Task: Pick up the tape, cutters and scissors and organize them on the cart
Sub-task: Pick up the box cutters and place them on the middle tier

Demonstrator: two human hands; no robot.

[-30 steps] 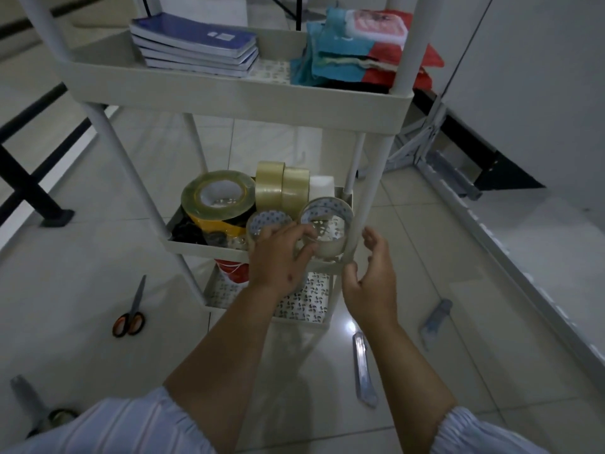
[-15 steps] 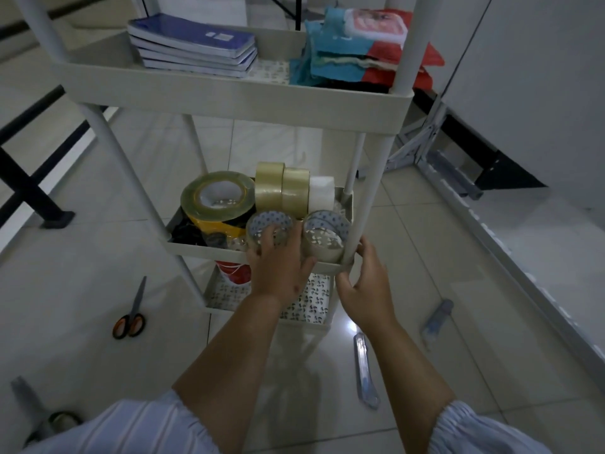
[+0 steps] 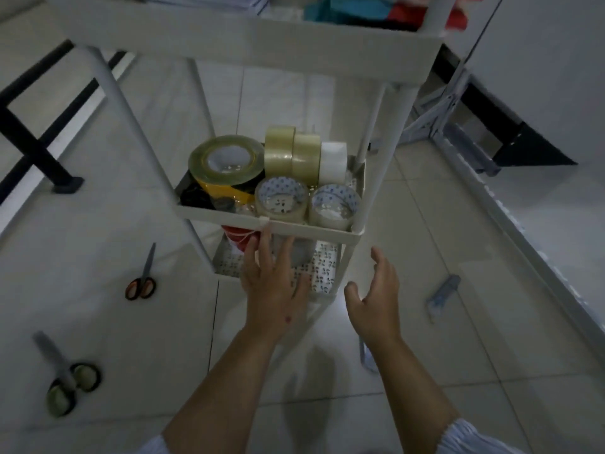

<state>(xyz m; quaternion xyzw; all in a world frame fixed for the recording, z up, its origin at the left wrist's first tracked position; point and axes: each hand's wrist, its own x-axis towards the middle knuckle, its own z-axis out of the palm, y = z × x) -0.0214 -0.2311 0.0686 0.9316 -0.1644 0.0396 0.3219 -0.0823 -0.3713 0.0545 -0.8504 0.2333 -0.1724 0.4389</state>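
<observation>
The white cart's middle shelf (image 3: 229, 217) holds several tape rolls: a big greenish roll (image 3: 226, 160), two tan rolls (image 3: 291, 154), a white roll (image 3: 333, 162) and two clear rolls (image 3: 281, 199) at the front. My left hand (image 3: 273, 283) is open just below the shelf's front rim, holding nothing. My right hand (image 3: 376, 296) is open to the right of it, also without anything in it. On the floor lie orange-handled scissors (image 3: 142, 276), green-handled scissors (image 3: 65, 378), a grey cutter (image 3: 443, 293) and another cutter (image 3: 365, 355) partly hidden behind my right forearm.
The cart's top shelf (image 3: 262, 34) carries notebooks and coloured packets. Its bottom shelf (image 3: 322, 267) has a patterned liner and a red object (image 3: 237, 239). A black table frame (image 3: 39, 152) stands at the left, a folded metal frame (image 3: 458, 132) at the right.
Both hands let go of the two clear rolls and drew back and down, off the middle shelf. The view tilted downward, so more floor and both scissors show.
</observation>
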